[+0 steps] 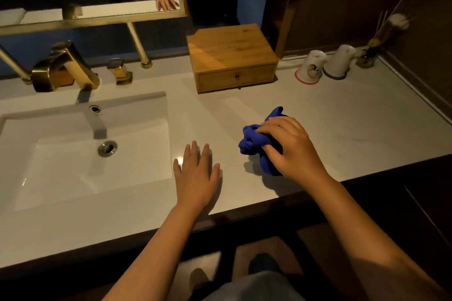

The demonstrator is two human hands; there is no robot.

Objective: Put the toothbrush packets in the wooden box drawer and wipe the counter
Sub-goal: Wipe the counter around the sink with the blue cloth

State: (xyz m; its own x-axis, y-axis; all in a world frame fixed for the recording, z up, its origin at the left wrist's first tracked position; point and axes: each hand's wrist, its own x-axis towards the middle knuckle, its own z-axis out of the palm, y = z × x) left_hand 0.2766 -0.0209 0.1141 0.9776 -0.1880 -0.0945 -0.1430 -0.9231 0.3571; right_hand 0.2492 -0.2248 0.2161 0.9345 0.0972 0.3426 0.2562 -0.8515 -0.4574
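White counter, wooden box drawer closed

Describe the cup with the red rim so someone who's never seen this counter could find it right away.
Start at the wooden box at the back of the counter, then look just to its right. Two white cups stand upside down there, side by side. The one you want is nearer the box and has a red rim and a printed picture; its neighbour has a blue rim.

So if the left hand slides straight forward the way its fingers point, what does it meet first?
Probably the wooden box. The left hand lies flat on the counter, with only bare counter between them.
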